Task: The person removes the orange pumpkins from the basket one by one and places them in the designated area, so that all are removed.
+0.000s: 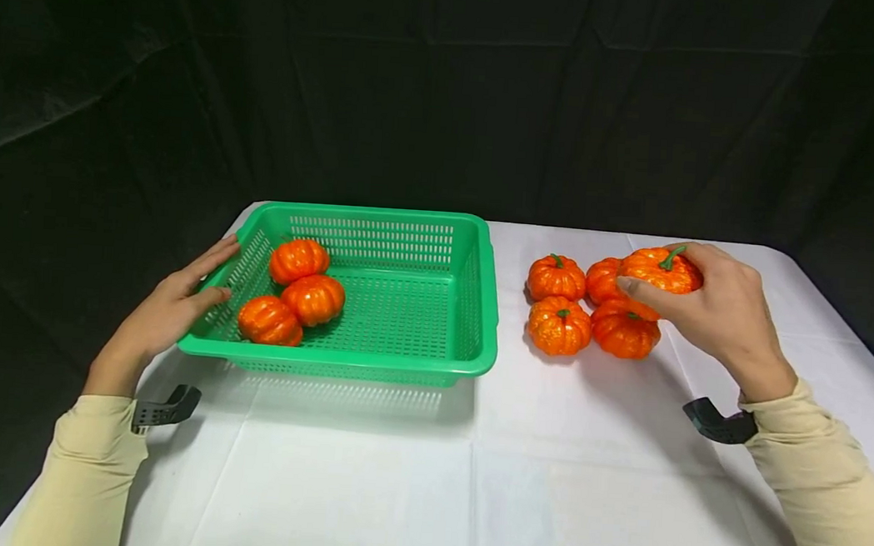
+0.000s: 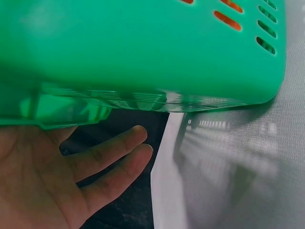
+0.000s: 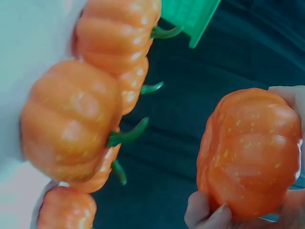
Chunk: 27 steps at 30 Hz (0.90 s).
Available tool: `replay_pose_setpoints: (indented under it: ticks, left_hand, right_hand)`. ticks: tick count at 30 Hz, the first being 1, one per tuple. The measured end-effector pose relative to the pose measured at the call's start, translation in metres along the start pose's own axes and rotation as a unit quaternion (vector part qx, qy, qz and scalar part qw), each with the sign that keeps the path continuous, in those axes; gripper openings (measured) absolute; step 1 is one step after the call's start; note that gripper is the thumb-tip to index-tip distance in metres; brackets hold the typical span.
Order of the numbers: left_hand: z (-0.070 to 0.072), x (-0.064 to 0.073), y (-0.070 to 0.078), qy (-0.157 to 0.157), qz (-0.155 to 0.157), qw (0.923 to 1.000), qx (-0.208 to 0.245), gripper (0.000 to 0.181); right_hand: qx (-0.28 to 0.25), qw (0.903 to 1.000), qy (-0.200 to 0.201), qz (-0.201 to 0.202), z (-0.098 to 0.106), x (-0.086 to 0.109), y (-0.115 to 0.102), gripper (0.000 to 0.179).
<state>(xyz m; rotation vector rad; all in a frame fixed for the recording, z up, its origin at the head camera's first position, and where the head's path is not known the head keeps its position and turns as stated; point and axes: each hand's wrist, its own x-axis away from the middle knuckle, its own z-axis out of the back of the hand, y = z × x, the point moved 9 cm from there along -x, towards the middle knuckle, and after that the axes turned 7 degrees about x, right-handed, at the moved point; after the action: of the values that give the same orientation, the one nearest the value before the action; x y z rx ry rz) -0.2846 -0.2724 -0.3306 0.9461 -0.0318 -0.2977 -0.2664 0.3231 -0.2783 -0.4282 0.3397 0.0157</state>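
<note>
My right hand holds a small orange pumpkin with a green stem, thumb on its near side. In the right wrist view the held pumpkin is raised off the table, apart from the others. Beneath and to the left of it, several more pumpkins sit close together on the cloth. At the left end of a green plastic basket, my left hand rests its extended fingers against the rim. Its fingers are spread in the left wrist view. Three pumpkins lie in the basket's left half.
A white cloth covers the table, with a dark curtain hanging behind it. The basket's right wall stands between its inside and the pumpkin cluster. A dark wrist mount juts from each sleeve.
</note>
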Motion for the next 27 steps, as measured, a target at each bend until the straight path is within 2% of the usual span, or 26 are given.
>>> replay_pose_setpoints:
  ticks: [4, 12, 21, 27]
  left_hand:
    - [-0.001, 0.0, 0.0, -0.001, 0.0, 1.0, -0.004, 0.064]
    - [0.0, -0.002, 0.0, 0.0, -0.008, 0.9999, -0.01, 0.064]
    - [0.0, 0.001, 0.004, -0.002, -0.01, 0.9999, -0.011, 0.063]
    - [0.0, 0.002, 0.004, -0.004, -0.013, 0.9999, -0.008, 0.063]
  right_hand:
    - [0.017, 0.9996, -0.003, -0.021, -0.001, -0.001, 0.015, 0.069]
    - [0.035, 0.9958, -0.034, -0.077, -0.007, -0.008, 0.061, 0.08]
    - [0.049, 0.9848, -0.094, -0.137, -0.022, -0.008, 0.106, 0.092]
    - [0.06, 0.9769, -0.136, -0.153, -0.032, -0.005, 0.121, 0.098]
